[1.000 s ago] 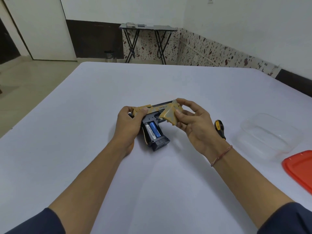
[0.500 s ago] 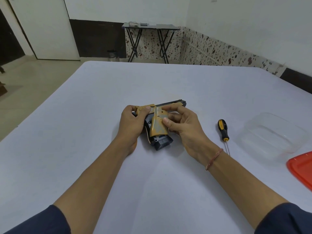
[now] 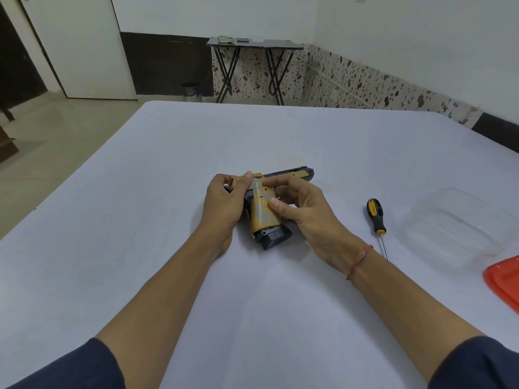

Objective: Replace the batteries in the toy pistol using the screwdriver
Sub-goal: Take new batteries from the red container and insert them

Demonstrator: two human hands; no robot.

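Note:
A tan and black toy pistol [image 3: 292,173] lies on its side at the middle of the white table [image 3: 140,220], barrel pointing right. The tan battery cover [image 3: 262,211] sits over the grip, hiding the batteries. My left hand [image 3: 224,203] grips the rear of the pistol, thumb on top. My right hand [image 3: 303,209] holds the cover in place, thumb pressing its middle and index finger laid along its upper edge. A screwdriver [image 3: 376,217] with a black and yellow handle lies on the table right of my right hand, untouched.
A clear plastic container [image 3: 455,223] stands at the right of the table, with a red lid [image 3: 505,279] at the right edge. A folding table [image 3: 252,46] and a small bin [image 3: 191,89] stand by the far wall.
My right hand brought the tan cover down from beside the pistol onto the grip, covering the blue batteries. The left hand kept its hold on the pistol.

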